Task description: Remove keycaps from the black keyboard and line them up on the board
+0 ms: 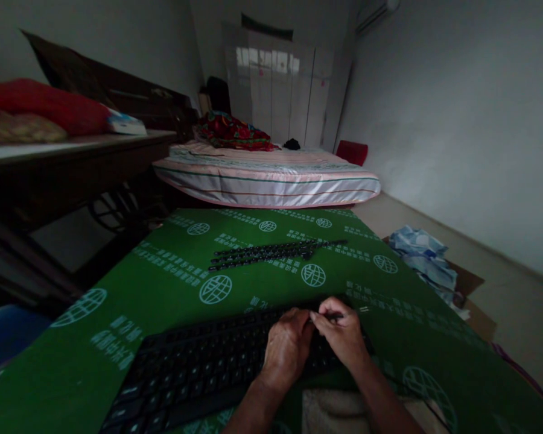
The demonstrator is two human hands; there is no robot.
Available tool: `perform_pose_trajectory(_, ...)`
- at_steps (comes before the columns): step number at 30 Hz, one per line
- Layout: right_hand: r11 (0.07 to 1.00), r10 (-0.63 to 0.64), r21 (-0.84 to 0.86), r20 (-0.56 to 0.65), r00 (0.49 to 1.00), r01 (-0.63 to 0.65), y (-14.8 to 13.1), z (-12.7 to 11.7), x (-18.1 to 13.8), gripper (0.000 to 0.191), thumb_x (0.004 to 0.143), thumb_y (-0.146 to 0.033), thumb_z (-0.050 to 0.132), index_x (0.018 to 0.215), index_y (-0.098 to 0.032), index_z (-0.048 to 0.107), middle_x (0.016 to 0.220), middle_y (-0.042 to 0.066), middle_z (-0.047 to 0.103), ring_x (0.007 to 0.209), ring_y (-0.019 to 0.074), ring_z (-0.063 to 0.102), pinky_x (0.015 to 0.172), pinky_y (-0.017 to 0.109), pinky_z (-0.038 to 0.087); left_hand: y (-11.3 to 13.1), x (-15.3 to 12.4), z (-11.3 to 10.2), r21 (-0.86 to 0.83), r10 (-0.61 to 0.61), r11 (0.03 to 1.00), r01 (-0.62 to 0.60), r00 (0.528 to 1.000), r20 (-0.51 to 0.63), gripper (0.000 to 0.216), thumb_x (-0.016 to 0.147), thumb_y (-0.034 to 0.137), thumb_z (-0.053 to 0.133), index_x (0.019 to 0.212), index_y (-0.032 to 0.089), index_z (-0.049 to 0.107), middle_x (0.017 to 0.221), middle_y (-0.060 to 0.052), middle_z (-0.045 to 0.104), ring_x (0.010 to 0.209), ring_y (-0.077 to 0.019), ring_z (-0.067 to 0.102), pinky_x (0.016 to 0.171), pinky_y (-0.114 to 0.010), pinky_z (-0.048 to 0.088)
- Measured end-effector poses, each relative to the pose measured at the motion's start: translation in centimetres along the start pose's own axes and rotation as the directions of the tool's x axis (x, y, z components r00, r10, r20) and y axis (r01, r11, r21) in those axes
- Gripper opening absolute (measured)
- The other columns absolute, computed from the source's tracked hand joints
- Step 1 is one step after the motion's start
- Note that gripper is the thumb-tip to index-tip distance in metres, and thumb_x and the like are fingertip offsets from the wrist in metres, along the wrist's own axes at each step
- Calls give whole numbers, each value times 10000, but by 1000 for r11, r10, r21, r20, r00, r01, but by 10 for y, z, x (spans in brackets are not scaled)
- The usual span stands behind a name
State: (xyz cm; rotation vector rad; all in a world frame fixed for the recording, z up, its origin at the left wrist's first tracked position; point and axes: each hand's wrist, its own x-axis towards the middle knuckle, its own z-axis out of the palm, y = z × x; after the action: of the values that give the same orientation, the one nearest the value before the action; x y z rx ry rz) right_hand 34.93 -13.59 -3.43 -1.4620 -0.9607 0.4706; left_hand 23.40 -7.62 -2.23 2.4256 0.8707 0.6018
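A black keyboard point(194, 367) lies slanted on the green printed table cover point(163, 283). My left hand point(287, 349) rests on the keyboard's right part with its fingers curled down onto the keys. My right hand point(341, 334) is beside it, fingers pinched on a thin dark tool point(332, 315) at the keyboard's upper right edge. Farther out on the cover lie several black strips point(271, 252) side by side.
A mattress point(266, 175) with a red bundle point(233, 132) lies beyond the table. A dark wooden table point(72, 157) stands at the left. Crumpled blue cloth on cardboard point(423, 253) lies on the floor at the right. White wardrobe doors point(280, 90) are at the back.
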Motion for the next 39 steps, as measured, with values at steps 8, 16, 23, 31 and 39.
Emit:
perform_pose_trajectory(8, 999, 15, 36, 193, 981, -23, -6, -9, -3, 264, 791, -390, 541, 685, -154, 594, 505, -30, 497, 433, 80, 434, 422, 191, 350, 1, -1, -7, -187, -25, 982, 17, 999, -38, 204, 786, 107, 440, 735, 196, 616, 737, -11, 655, 713, -145, 627, 651, -209, 444)
perform_pose_trajectory(16, 1000, -16, -8, 228, 973, 18, -9, -11, -3, 258, 807, -334, 504, 652, -151, 598, 520, -16, 523, 462, 92, 479, 454, 199, 386, -1, 0, -6, -211, -74, 975, 64, 996, -40, 218, 729, 65, 453, 730, 185, 636, 762, -14, 673, 750, -149, 636, 667, -205, 461)
perform_pose_trajectory(23, 998, -10, 57, 52, 999, 7, -8, -7, -3, 232, 805, -348, 538, 806, -154, 665, 595, 14, 606, 509, 115, 547, 468, 214, 452, -7, 0, 1, -360, -165, 925, 124, 983, -86, 311, 722, 133, 514, 994, 203, 648, 887, -16, 715, 784, -158, 663, 717, -235, 514)
perform_pose_trajectory(31, 993, 26, 110, 80, 996, -34, 2, -4, -4, 407, 883, -404, 423, 1205, -181, 534, 848, 80, 677, 563, 129, 632, 437, 215, 492, -10, 2, -1, -601, -298, 783, 161, 945, -136, 155, 701, 236, 597, 807, 179, 695, 781, -28, 732, 725, -189, 674, 683, -275, 542)
perform_pose_trajectory(39, 952, -273, -117, 92, 957, 283, 0, -5, -4, 241, 839, -202, 484, 1018, -219, 644, 893, 56, 690, 772, 161, 658, 686, 273, 545, -9, 3, -3, -677, -323, 716, 170, 941, -105, 166, 691, 250, 617, 812, 170, 699, 788, -29, 731, 730, -190, 671, 693, -270, 536)
